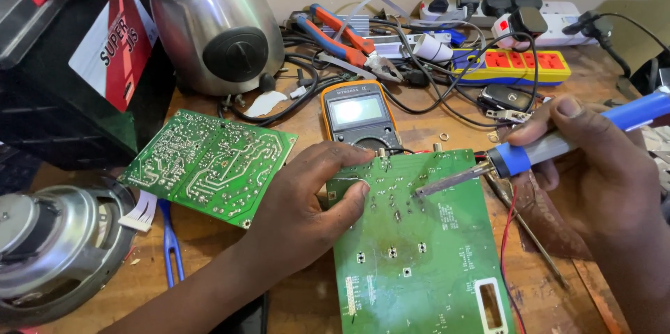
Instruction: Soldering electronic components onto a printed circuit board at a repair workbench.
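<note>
The soldering iron (558,144) lies slantwise, its long axis running from upper right down to lower left, tip resting on the green circuit board (419,250) near the board's top edge; the right hand (593,159) has its fingers curled tight around the blue handle; the left hand (307,201) presses the board's upper left corner onto the wooden tabletop (209,250), fingers close together; a yellow multimeter (357,114) sits just behind.
</note>
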